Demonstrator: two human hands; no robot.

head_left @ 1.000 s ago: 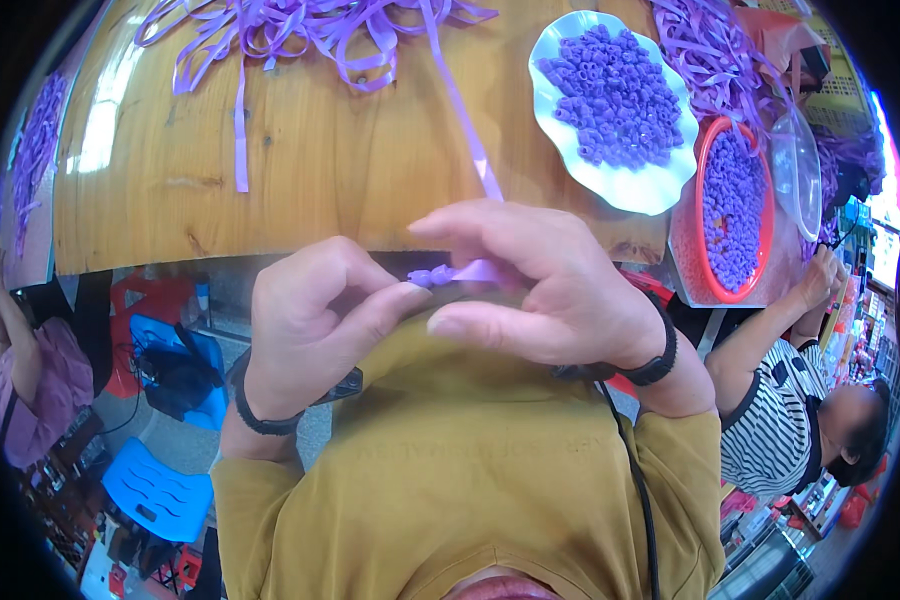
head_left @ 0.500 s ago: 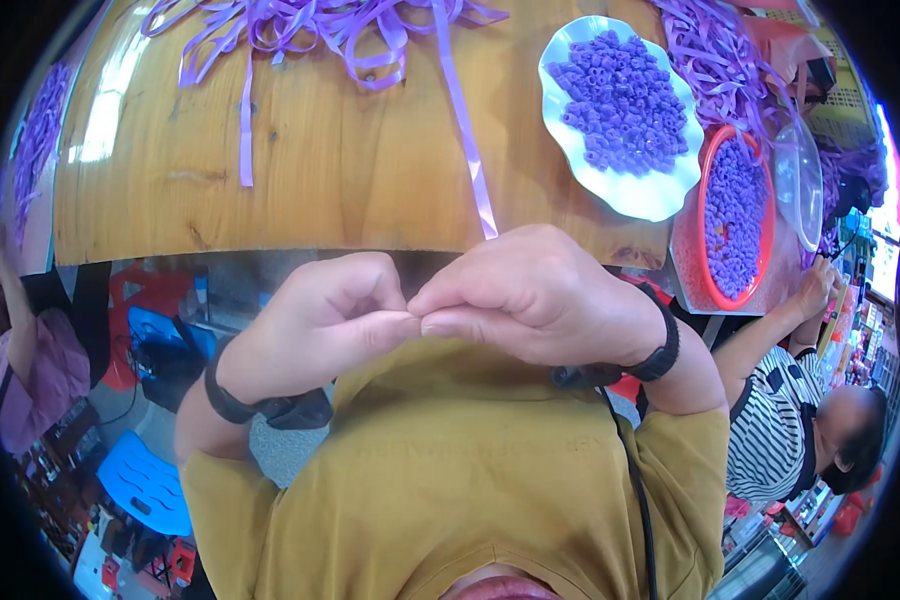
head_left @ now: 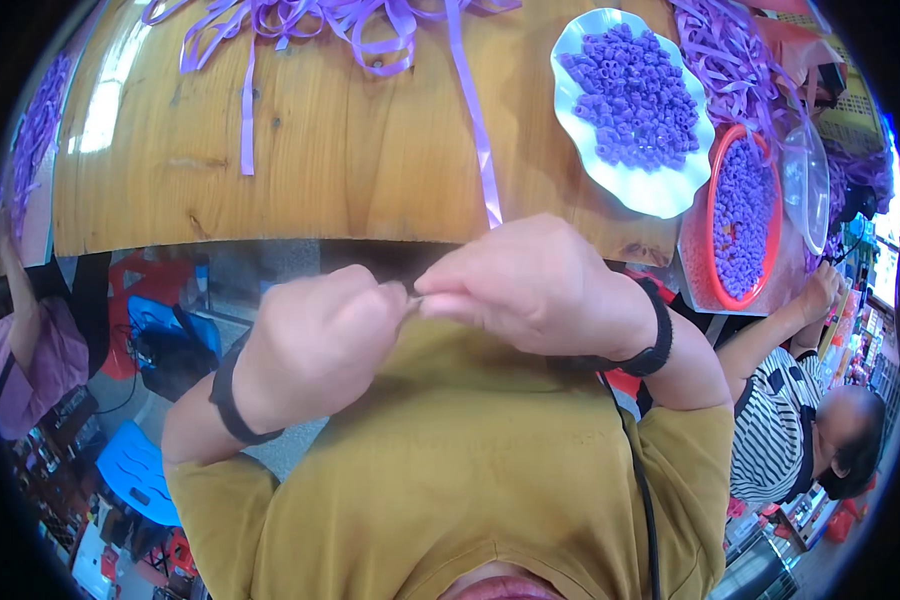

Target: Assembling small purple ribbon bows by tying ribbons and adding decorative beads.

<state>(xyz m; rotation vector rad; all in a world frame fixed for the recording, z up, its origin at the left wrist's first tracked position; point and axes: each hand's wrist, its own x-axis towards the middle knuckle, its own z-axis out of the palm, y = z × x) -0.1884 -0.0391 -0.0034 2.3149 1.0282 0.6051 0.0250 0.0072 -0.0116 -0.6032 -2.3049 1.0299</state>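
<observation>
My two hands meet in front of my chest, just below the table's near edge. My left hand (head_left: 320, 345) is curled closed, palm turned down and slightly smeared by motion. Thumb and forefinger of my right hand (head_left: 535, 285) are pinched together, close against the left fingertips. Whatever lies between the fingers is too small or hidden to make out. One straight strand of purple ribbon (head_left: 472, 110) runs down from the heap of ribbon (head_left: 380, 30) and disappears behind my right hand. Whether that hand grips it is hidden.
On the wooden table (head_left: 320, 170), a white wavy-rimmed dish (head_left: 660, 200) holds small purple pieces. Beside it, a red basket (head_left: 715, 240) contains more. Purple ribbons (head_left: 725, 60) pile up behind. A co-worker in stripes (head_left: 780, 430) sits right; another person (head_left: 45, 350) is at left, near a blue stool (head_left: 135, 475).
My left hand has rolled over, its back now turned up and its fingers curled in. My right hand keeps its pinch and has shifted slightly upward. The view has shifted a little.
</observation>
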